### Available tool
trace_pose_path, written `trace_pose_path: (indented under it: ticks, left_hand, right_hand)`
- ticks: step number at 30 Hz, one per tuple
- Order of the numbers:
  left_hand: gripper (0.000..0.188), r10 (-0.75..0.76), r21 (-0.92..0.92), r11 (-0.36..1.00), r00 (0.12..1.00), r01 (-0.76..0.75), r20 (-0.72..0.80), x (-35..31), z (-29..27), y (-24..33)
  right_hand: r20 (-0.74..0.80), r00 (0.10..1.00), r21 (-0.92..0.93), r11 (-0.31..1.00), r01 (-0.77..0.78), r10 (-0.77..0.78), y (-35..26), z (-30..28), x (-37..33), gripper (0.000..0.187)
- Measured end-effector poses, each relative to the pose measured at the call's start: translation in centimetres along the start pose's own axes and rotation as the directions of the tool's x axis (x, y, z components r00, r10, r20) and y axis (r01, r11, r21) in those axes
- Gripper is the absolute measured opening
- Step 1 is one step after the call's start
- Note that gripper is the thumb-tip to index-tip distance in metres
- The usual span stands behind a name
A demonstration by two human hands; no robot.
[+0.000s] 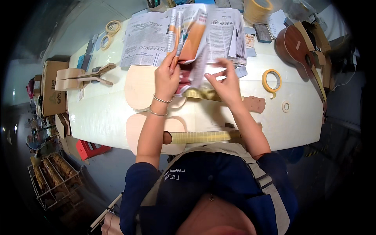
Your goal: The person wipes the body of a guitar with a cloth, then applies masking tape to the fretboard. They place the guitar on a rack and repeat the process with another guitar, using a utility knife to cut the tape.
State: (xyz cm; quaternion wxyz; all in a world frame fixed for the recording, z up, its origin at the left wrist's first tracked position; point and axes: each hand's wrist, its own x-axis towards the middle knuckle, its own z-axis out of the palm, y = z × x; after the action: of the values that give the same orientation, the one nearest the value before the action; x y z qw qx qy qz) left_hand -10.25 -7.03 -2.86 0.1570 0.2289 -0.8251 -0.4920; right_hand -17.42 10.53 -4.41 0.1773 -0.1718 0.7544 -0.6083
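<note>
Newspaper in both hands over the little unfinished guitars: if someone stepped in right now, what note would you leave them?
Left hand: grip on a folded newspaper sheet, lifted off the table.
Right hand: fingers pinching the sheet's lower edge.
Two unfinished pale instruments lie on the white table, one under the hands, one at the near edge, necks masked with yellow tape.
Spread newspapers lie behind; a tape roll sits right.
No paper is on either body yet.

- One head-worn fisheye view is given, aimed steeply down at the table [98, 113] from close above.
- Straight edges are bent toward the rim.
</note>
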Motion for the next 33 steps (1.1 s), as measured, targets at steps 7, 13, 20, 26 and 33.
trace_pose_path:
  ticks: [7,13,20,26,33]
  left_hand:
    - [0.034,0.214,-0.34,0.938,0.883,-0.066,0.419,-11.1,-5.1,-0.5]
    - [0.051,0.319,-0.14,0.943,0.94,-0.301,0.123,-18.4,-1.9,-0.5]
    - [0.045,-0.016,-0.01,1.0,0.999,0.016,0.052,-25.4,-4.7,-4.3]
    - [0.044,-0.293,0.434,0.87,0.954,0.235,0.07,-21.0,-9.8,-8.0]
    - [0.09,-0.204,0.816,0.575,0.976,0.057,0.075,-18.3,-5.8,-12.1]
  right_hand:
    - [0.326,0.809,-0.063,0.843,0.535,-0.489,0.9,-0.3,-5.2,0.046]
    - [0.876,0.46,0.451,0.097,-0.887,0.144,2.4,5.4,-13.2,0.027]
    - [0.921,0.355,0.101,0.778,-0.62,0.163,5.9,7.0,-16.5,0.029]
    - [0.332,0.907,-0.235,0.909,0.345,-0.258,6.0,4.8,-12.9,0.024]
    - [0.34,0.94,-0.39,0.911,0.134,0.007,10.9,4.0,-11.6,0.017]
